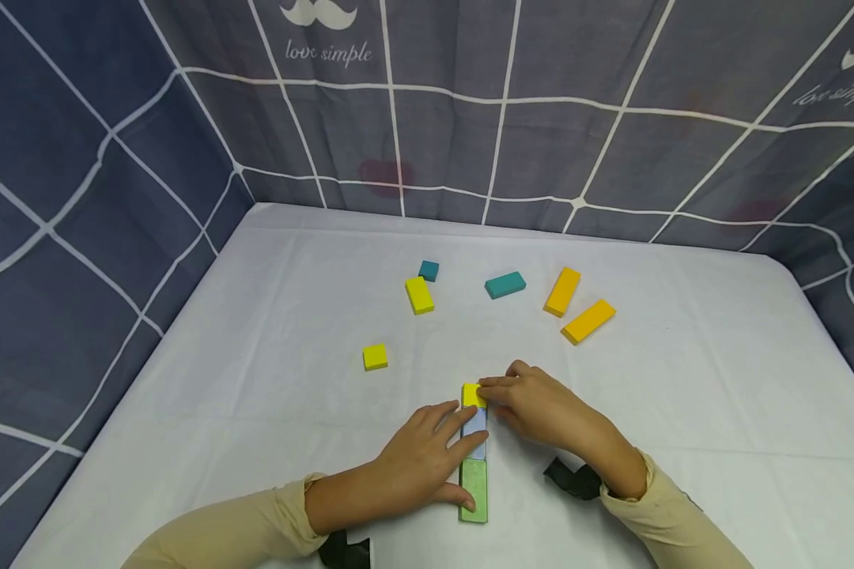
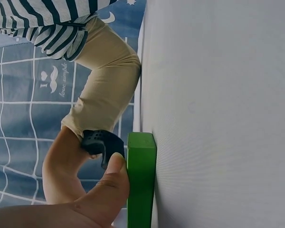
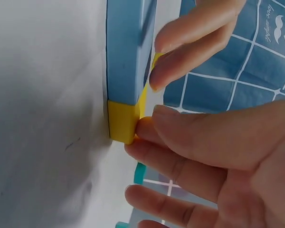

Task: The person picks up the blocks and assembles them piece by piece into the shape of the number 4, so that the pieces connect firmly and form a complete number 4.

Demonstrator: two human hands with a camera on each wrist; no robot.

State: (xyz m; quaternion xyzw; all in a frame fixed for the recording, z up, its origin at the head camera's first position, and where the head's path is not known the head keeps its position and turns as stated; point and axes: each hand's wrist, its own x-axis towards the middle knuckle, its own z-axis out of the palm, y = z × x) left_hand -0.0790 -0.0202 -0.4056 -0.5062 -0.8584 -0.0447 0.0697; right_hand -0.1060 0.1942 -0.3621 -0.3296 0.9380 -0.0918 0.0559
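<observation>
A straight row of blocks lies on the white table, running away from the person: a green block (image 1: 474, 498) nearest, a light blue block (image 1: 474, 423) in the middle and a small yellow block (image 1: 471, 393) at the far end. My left hand (image 1: 420, 458) spreads over the row from the left, its thumb resting on the green block and its fingers reaching over the blue one. From the right, my right hand (image 1: 548, 407) touches the yellow block with its fingertips. The right wrist view shows the yellow block (image 3: 122, 119) against the end of the blue block (image 3: 126, 52).
Farther back lie a yellow square block (image 1: 375, 357), a longer yellow block (image 1: 419, 295) beside a small teal block (image 1: 429, 271), a longer teal block (image 1: 505, 285) and two orange blocks (image 1: 562, 292). A dark checked curtain (image 1: 448, 150) stands behind the white table (image 1: 292, 316).
</observation>
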